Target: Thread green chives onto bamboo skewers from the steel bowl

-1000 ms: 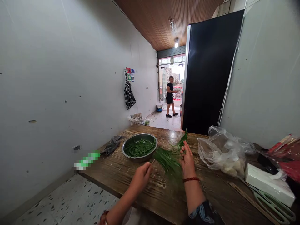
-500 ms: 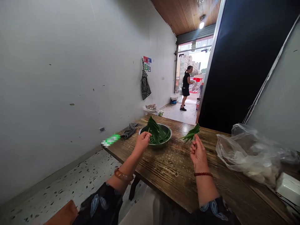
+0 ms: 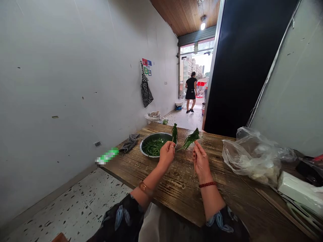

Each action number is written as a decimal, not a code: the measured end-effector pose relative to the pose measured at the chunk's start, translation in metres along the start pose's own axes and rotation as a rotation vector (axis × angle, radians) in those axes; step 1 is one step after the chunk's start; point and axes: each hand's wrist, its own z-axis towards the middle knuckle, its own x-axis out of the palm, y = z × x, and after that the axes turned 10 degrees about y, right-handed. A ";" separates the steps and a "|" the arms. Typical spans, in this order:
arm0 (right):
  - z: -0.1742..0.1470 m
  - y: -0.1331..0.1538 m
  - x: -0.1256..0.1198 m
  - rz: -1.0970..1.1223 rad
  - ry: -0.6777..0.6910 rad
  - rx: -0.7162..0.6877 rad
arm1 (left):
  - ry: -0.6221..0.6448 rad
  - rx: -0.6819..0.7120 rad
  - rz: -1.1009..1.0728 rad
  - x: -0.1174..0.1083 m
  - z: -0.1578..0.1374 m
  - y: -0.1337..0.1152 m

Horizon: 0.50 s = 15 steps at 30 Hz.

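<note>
My left hand [image 3: 167, 153] pinches a thin stick with a narrow green bunch, a skewer of leafy greens [image 3: 174, 132], at the right rim of the metal bowl [image 3: 163, 135]. The bowl holds a heap of long cut greens [image 3: 153, 147]. In my right hand [image 3: 202, 159], a second skewer of leafy greens [image 3: 192, 137] fans out to the left, its wooden stick running down along the palm. A short gap separates the two skewers above the wooden table [image 3: 161, 173].
A grey cloth [image 3: 130, 143] lies left of the bowl. On the right are a clear plastic bag [image 3: 252, 161], loose skewer sticks [image 3: 274, 203], a white packet [image 3: 300, 191] and scissors [image 3: 302, 215]. Near the doorway a person [image 3: 191, 89] stands on the far floor.
My hands have come closer together, the left with its skewer shifting from over the bowl to its right rim. The view has turned right. The person near the doorway now faces away.
</note>
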 end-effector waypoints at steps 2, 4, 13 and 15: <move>0.001 0.000 -0.001 0.034 -0.031 -0.012 | 0.033 0.006 -0.053 0.016 0.003 -0.004; 0.003 0.000 -0.002 0.044 -0.053 -0.025 | 0.069 0.004 -0.120 0.031 0.008 -0.008; 0.004 -0.004 -0.001 -0.160 0.093 -0.074 | 0.157 0.026 -0.222 0.071 0.034 0.003; 0.004 -0.006 0.000 -0.178 0.087 -0.063 | 0.165 0.020 -0.229 0.072 0.034 0.008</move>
